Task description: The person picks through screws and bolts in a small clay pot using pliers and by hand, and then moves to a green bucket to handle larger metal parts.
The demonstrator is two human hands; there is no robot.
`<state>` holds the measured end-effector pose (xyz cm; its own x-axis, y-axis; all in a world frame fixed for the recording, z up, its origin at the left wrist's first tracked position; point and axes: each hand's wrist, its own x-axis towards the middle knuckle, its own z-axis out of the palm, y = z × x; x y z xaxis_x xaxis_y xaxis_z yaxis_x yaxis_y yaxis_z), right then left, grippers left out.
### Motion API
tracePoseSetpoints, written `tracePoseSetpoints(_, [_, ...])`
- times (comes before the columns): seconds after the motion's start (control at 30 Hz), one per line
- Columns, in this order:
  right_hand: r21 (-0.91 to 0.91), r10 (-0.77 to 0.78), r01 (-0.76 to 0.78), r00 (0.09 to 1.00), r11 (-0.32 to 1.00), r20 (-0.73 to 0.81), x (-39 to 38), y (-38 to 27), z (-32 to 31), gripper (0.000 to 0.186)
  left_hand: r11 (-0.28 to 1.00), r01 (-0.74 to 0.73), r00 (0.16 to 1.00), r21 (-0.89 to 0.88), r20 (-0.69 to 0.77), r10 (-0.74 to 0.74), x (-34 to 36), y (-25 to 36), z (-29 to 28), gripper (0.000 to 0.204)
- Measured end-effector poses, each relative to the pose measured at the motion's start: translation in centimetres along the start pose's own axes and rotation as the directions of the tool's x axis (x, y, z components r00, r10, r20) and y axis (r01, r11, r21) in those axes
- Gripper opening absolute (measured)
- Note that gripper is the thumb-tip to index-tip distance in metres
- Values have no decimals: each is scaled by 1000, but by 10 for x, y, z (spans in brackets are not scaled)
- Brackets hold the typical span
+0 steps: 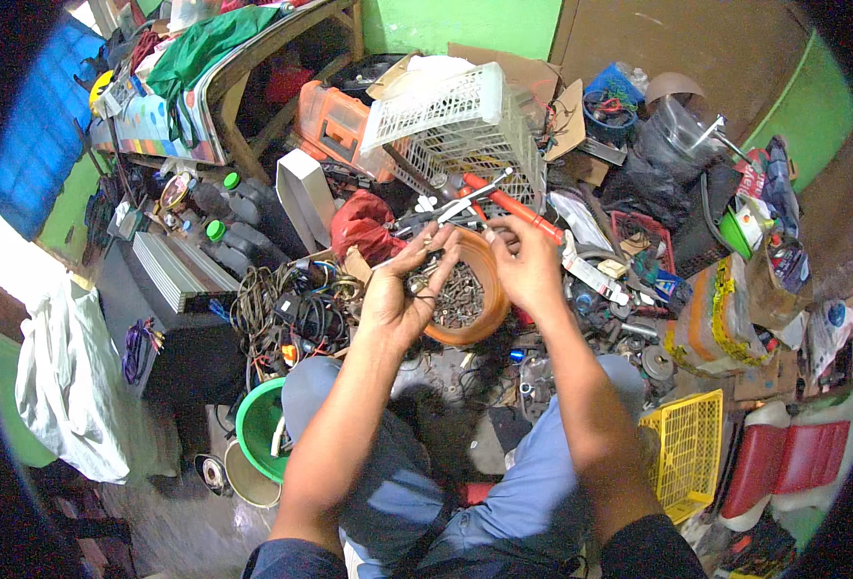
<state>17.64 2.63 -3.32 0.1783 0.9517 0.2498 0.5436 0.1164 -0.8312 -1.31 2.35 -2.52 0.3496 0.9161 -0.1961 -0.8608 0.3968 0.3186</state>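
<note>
The left hand [402, 289], palm up, had its fingers loosely spread; the right hand [523, 265] drew thumb to forefinger, its hold impossible to tell; between them sat the orange plastic tub [496, 299] of screws [460, 301]; beyond tilted a white crate [446, 111].

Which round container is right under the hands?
The orange round plastic tub of small metal pieces; the round green plastic basin and round beige container sit farther left.
</note>
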Motion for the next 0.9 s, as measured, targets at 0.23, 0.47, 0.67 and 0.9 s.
tracePoseSetpoints(0.23, [101, -305, 303, 952, 948, 5, -20, -40, -27, 18, 990, 61, 997, -123, 58, -54, 0, -12, -3, 47])
tracePoseSetpoints(0.47, [62, -431, 427, 881, 902, 197, -28, -42, -33, 23, 986, 118, 991, -122, 84, -108, 2, -15, -3, 53])
tracePoseSetpoints(0.67, [21, -500, 505, 846, 863, 183, -26, -36, -25, 20, 988, 116, 992, -97, 59, -111, 0, -17, 0, 58])
tracePoseSetpoints(0.9, [52, -413, 410, 894, 911, 173, -26, -37, -21, 15, 979, 150, 988, -142, 68, -141, -1, -16, 0, 59])
